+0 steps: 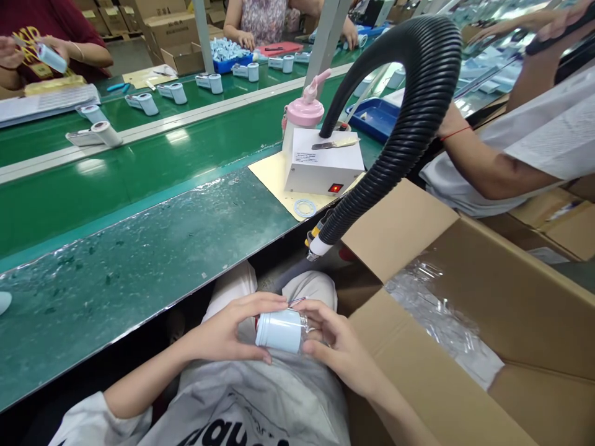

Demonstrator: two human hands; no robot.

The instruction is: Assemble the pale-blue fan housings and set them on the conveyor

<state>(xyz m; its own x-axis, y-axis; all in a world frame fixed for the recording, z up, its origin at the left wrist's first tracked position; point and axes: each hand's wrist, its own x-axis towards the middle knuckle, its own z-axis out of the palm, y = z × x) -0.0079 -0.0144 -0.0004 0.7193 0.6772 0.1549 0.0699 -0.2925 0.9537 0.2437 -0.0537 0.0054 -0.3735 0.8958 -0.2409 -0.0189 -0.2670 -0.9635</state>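
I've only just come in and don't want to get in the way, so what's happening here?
A seated person holds a pale blue part over their lap, the left hand at its blue end and the right hand at its clear end. A black hose hangs beyond. An open cardboard box with clear plastic pieces stands at the right.

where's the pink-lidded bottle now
In the head view, the bottle stands at upper centre, behind the white box with the red switch, left of the black hose.
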